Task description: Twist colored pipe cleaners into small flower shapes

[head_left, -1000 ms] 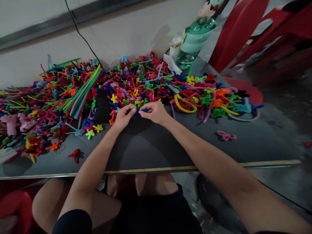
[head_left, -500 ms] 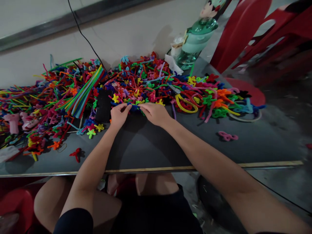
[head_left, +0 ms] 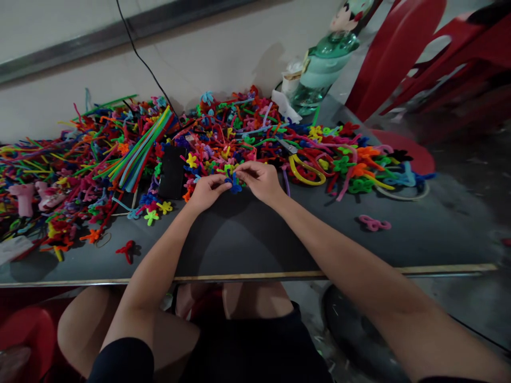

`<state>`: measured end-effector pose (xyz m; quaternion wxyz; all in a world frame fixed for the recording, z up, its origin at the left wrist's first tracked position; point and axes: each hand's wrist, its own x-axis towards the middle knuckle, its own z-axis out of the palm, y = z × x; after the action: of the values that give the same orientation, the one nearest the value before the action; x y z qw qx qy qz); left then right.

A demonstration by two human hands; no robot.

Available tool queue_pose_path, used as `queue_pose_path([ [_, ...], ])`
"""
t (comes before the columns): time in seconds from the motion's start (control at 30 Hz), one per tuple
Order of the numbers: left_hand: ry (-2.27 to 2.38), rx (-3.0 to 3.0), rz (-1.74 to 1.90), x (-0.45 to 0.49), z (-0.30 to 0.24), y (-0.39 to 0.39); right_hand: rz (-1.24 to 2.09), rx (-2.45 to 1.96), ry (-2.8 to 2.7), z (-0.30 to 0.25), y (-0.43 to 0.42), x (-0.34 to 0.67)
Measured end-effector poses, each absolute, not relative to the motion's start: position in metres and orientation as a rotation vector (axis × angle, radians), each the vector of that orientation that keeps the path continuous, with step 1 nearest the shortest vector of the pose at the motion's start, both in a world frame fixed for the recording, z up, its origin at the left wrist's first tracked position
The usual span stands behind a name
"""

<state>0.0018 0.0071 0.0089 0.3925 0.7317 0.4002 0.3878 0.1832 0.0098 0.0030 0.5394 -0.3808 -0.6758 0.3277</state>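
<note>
My left hand (head_left: 207, 190) and my right hand (head_left: 260, 180) meet over the grey table (head_left: 247, 242), both pinched on a small blue pipe-cleaner piece (head_left: 235, 184) bent into loops. Just behind the hands lies a big heap of coloured pipe-cleaner shapes (head_left: 247, 138). A bundle of straight pipe cleaners (head_left: 138, 151) lies to the left of them. Yellow-handled scissors (head_left: 304, 169) rest right of my right hand.
A black phone (head_left: 172, 171) lies left of my left hand. A green bottle (head_left: 321, 66) stands at the back, red plastic chairs (head_left: 423, 58) to the right. A pink twisted piece (head_left: 374, 223) and a red one (head_left: 126, 251) lie loose on the table.
The blue piece went from a straighter strip stretched between my hands to a folded looped shape. Both hands drew closer together and lifted slightly.
</note>
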Motion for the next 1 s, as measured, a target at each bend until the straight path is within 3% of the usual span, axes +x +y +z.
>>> queue_pose_path([
  [0.4, 1.272, 1.640, 1.222, 0.008, 0.019, -0.002, 0.440, -0.801, -1.827, 0.001, 0.003, 0.179],
  [0.83, 1.402, 1.472, 1.361, 0.022, 0.010, -0.008, 0.585, -0.917, -1.818, 0.008, -0.005, 0.173],
  [1.0, 1.319, 1.828, 1.283, 0.011, 0.008, -0.001, 0.824, -1.029, -1.593, -0.001, 0.006, 0.175],
])
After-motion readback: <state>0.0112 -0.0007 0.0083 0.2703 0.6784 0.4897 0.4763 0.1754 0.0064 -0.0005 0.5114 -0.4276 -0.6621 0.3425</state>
